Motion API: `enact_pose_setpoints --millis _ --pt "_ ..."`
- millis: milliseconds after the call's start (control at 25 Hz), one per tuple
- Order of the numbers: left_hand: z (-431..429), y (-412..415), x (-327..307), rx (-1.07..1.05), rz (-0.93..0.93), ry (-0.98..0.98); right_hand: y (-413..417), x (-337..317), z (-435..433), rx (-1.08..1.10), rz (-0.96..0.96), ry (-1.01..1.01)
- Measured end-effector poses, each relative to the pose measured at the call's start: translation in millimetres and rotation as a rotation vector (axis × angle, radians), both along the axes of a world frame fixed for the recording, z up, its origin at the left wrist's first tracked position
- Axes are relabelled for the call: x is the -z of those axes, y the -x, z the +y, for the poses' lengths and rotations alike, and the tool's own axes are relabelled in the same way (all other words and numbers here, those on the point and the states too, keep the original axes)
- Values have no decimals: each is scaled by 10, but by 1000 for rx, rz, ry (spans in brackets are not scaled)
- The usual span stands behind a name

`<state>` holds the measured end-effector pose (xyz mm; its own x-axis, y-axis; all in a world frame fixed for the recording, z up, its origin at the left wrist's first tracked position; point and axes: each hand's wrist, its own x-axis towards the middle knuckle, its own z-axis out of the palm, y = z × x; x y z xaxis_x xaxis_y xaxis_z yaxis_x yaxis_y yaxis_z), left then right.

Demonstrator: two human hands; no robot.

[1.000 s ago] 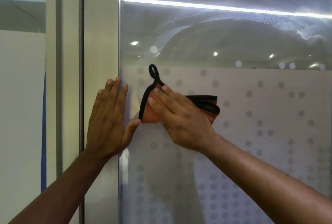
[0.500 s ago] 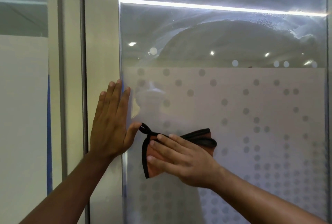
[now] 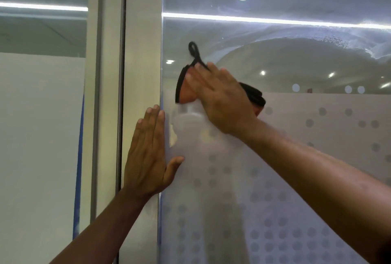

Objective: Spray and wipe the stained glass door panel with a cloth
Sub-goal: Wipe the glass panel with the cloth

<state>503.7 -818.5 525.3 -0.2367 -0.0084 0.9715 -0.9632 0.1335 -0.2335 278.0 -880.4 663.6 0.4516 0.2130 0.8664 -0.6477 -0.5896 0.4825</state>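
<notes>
Hands flat: right hand (image 3: 222, 98) presses cloth (image 3: 186, 92) to glass panel (image 3: 296, 157), left hand (image 3: 146, 157) on frame (image 3: 141, 52). I'd fear streaks from uneven pressure.

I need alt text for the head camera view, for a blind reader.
A right hand presses an orange, black-edged cloth flat against a glass door panel with a frosted dotted band. The left hand rests flat across the panel's left edge, lower down.

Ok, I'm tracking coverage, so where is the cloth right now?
In the head view the orange cloth is pressed under the right hand near the left edge of the glass panel, at the top of the frosted band, above the left hand.
</notes>
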Motion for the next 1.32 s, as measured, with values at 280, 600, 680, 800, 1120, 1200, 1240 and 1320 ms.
enact_pose_setpoints --millis 280,600,680,800,1120,1200,1240,1320 --pt "-24 -46 4 1 4 -12 730 -588 -212 29 -704 -243" --pt "-39 3 14 -43 18 5 467 -649 -27 -122 -736 -325" --pt "-20 28 13 -25 21 -5 259 -642 69 -127 -604 -282" --pt "17 45 7 29 37 -9 0 -589 183 -97 -384 -234" --pt "83 71 -12 228 77 -5 -140 -235 182 -96 118 -147" --pt "83 77 -1 241 98 -11 -137 -101 169 -92 189 -113" --pt "90 82 3 244 107 -12 -135 -21 164 -100 215 -104" --pt "120 96 -1 259 124 -23 -122 159 154 -133 256 -102"
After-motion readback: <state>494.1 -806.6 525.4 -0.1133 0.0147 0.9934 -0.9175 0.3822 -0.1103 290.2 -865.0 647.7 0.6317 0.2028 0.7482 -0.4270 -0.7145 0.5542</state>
